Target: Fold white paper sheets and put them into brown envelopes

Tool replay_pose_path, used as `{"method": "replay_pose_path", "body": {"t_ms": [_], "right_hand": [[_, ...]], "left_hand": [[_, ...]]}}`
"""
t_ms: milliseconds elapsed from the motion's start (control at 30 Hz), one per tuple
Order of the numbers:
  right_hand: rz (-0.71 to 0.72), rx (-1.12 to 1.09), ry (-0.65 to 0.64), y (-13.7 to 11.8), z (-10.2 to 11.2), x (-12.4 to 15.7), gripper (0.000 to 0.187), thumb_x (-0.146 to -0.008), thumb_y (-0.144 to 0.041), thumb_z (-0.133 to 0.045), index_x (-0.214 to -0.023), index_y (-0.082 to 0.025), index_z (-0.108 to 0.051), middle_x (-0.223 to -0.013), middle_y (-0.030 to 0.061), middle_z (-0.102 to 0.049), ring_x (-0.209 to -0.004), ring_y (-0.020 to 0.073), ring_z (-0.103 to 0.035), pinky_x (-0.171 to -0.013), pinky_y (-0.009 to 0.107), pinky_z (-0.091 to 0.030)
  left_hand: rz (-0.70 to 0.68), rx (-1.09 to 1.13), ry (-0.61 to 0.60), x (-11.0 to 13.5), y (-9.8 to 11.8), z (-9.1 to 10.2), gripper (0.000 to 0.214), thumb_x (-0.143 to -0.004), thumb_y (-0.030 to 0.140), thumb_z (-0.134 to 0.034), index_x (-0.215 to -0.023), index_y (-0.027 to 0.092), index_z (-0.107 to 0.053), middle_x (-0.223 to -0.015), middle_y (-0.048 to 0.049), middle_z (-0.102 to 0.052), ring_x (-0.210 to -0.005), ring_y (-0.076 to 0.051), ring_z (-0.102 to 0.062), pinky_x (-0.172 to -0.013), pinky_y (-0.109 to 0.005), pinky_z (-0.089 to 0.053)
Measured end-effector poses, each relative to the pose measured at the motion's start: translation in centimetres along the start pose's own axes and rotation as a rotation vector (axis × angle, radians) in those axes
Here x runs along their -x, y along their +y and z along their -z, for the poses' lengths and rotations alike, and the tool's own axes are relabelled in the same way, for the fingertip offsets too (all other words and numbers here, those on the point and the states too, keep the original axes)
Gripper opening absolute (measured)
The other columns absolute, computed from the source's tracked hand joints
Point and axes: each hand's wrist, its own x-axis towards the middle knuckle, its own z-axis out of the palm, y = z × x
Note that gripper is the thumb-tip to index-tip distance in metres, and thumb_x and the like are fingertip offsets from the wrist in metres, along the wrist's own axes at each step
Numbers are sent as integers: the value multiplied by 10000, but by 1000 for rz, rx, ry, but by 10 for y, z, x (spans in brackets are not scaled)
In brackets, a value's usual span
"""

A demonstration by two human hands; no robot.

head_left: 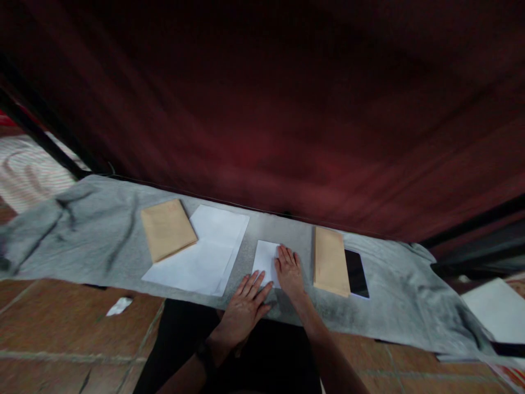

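Observation:
A small folded sheet of white paper lies on the grey cloth in front of me. My right hand rests flat over its right side, fingers stretched out. At its lower left edge lies my left hand, palm down with the fingers spread. Larger white sheets are stacked to the left, partly under a brown envelope stack. Right of my right hand is another stack of brown envelopes, beside a dark phone. Part of the folded paper is hidden under my fingers.
The grey cloth covers a long narrow surface. A dark red curtain hangs right behind it. A crumpled white scrap lies on the tiled floor. At the far right is a white flat object.

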Motion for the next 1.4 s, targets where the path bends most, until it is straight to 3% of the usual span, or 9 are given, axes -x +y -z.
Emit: {"method": "replay_pose_path", "body": {"t_ms": [200,433,567,767,967,1233,1400], "right_hand": [[-2,-12,5,-1,3,3,488,-1038,-249,-334,-1504,-129,-412,-1519,134,-467,-1437,261,-387,-1170,512,-299],[141,-1,-13,-16,18,84,489,-1031,-269,-380,-1515,-199,-407,-1573,74,-394,-1434,241,-403,-1201,474,-264],[149,12,47,-23,23,108,477,-1017,-229,-390,-1489,-194,-453,-1535,72,-457,-1411,230,-438,-1218,456,-228],[128,14,88,-28,23,106,429,-1008,-251,-417,-1410,-196,-557,-1473,88,-535,-1373,254,-485,-1200,470,-251],[124,10,83,-29,29,104,456,-1019,-275,-402,-1458,-200,-501,-1495,84,-510,-1363,251,-492,-1185,467,-269],[108,20,57,-28,31,104,429,-1021,-308,-410,-1430,-288,-537,-1524,70,-478,-1369,257,-481,-1174,482,-263],[101,29,35,-27,32,106,420,-1021,-310,-421,-1420,-292,-550,-1546,77,-447,-1388,263,-456,-1182,486,-236]], "left_hand": [[2,17,49,-1,2,5,570,-981,470,-510,-1509,291,-389,-1572,-67,-418,-1467,-260,-352,-1195,-498,-307],[21,34,15,-3,4,10,501,-1002,400,-467,-1479,248,-442,-1553,-76,-446,-1445,-262,-392,-1166,-487,-362],[96,52,18,-12,8,8,474,-1023,390,-393,-1433,176,-496,-1501,-101,-511,-1416,-243,-438,-1157,-460,-382],[171,44,-48,-51,5,-6,502,-1016,472,-371,-1394,196,-552,-1507,-98,-505,-1456,-255,-374,-1208,-500,-275],[252,15,-68,-85,-13,-22,531,-1026,456,-332,-1466,196,-473,-1560,-111,-428,-1485,-248,-316,-1217,-505,-230],[304,-27,-60,-83,-17,-25,578,-1010,484,-387,-1514,201,-401,-1608,-127,-336,-1507,-281,-255,-1221,-498,-206],[248,-37,-67,-74,-17,-23,580,-1012,494,-386,-1513,200,-400,-1615,-135,-319,-1507,-294,-249,-1223,-506,-192]]}}
